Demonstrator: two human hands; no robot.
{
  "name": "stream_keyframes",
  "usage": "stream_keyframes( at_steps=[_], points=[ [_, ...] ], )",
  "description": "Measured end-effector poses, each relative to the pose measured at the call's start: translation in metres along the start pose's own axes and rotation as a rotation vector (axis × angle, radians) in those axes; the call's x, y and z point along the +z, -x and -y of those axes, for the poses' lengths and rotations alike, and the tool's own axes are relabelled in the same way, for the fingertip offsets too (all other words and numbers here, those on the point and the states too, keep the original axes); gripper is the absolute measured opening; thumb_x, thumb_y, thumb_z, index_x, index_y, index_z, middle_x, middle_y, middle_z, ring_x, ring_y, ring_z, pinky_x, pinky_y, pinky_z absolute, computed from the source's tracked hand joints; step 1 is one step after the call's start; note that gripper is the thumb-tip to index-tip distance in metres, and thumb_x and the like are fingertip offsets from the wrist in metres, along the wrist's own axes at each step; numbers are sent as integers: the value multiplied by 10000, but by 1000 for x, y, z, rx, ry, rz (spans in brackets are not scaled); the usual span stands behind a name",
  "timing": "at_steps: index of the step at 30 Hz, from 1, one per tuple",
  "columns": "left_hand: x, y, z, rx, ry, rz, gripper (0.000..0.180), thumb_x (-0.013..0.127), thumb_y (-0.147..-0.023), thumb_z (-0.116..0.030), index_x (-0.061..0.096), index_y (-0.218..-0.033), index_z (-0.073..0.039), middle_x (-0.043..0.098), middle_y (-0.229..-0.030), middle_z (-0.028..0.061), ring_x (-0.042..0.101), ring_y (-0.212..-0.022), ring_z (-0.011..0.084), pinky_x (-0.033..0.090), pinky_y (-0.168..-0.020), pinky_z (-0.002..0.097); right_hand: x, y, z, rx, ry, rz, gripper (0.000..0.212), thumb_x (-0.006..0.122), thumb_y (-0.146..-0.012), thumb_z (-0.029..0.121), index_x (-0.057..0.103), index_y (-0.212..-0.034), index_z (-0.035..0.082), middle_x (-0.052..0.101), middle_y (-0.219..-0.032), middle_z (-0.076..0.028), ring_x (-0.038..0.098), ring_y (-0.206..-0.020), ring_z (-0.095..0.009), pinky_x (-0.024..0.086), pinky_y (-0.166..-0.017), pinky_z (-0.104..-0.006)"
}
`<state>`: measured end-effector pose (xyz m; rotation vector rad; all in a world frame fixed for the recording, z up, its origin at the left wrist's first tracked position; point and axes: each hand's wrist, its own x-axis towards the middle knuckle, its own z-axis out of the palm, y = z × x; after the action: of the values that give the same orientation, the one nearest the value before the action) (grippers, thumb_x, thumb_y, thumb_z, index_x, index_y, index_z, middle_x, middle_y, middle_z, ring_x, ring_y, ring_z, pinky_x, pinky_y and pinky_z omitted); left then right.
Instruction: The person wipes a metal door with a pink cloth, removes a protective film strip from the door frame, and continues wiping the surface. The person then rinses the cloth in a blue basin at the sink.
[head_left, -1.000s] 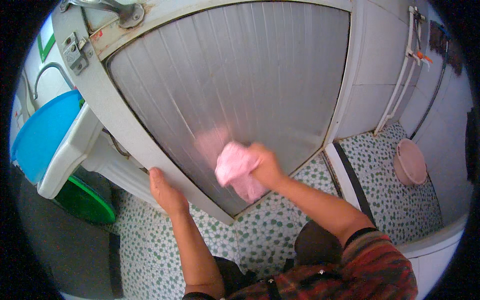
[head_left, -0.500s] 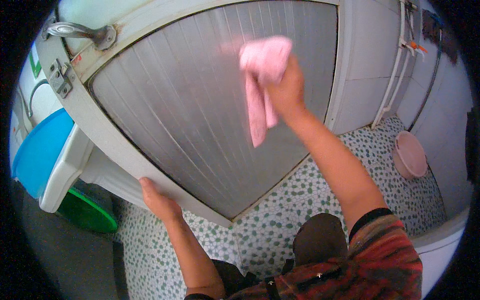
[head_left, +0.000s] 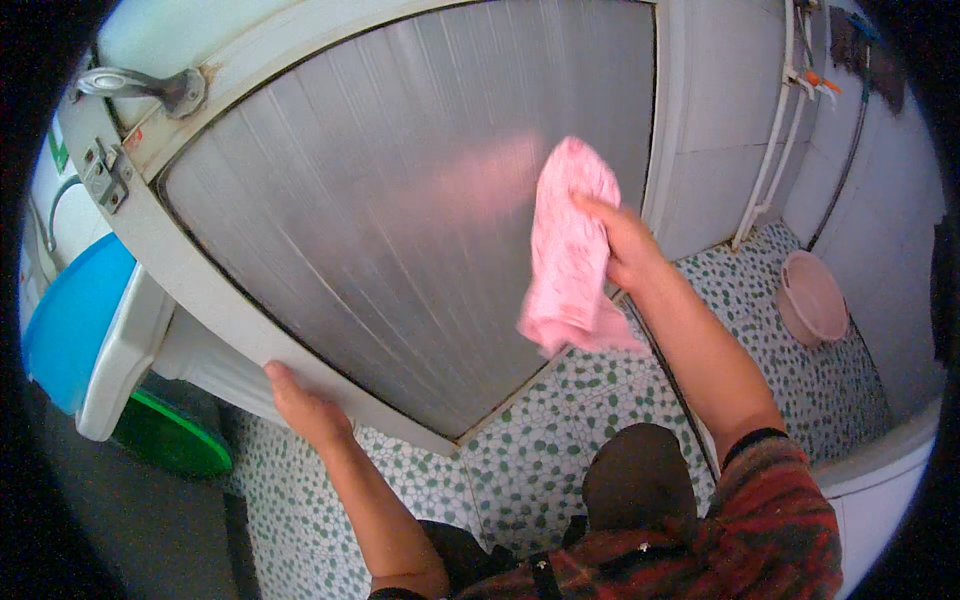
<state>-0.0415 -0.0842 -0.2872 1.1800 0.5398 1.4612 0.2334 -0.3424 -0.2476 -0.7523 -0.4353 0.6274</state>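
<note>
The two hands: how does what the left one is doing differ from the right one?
The left hand is bare and empty, gripping the lower edge of the door frame; the right hand holds a pink cloth against the ribbed frosted panel. The left hand sits low by the tiled floor; the right hand is raised higher, near the panel's right edge. Both touch the same door.

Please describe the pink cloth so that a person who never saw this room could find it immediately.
Start at the big frosted door panel in its white frame. Near the panel's right edge, the right hand presses a crumpled pink cloth against it. It is the only soft, hanging pink thing; the pink basin on the floor is round and rigid.
</note>
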Motion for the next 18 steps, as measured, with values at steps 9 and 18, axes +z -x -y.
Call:
stream_keyframes(
  at_steps=[9,18],
  points=[
    [3,4,-3,-38,135,-32,461,462,-916,-368,508,-1111,48,547,-1068,91,511,-981,175,389,-884,299,82,-40,22,-676,565,-111,298,675,-768,123,566,-1003,-26,627,-907,-81,610,-776,-142,489,-676,-277],
    [1,1,1,-25,58,-4,451,441,-927,-358,506,-1114,48,535,-1074,85,491,-985,164,365,-898,297,79,-41,25,-646,776,-169,281,681,-756,131,588,-974,-20,632,-885,-71,607,-767,-133,482,-682,-266]
  ],
)
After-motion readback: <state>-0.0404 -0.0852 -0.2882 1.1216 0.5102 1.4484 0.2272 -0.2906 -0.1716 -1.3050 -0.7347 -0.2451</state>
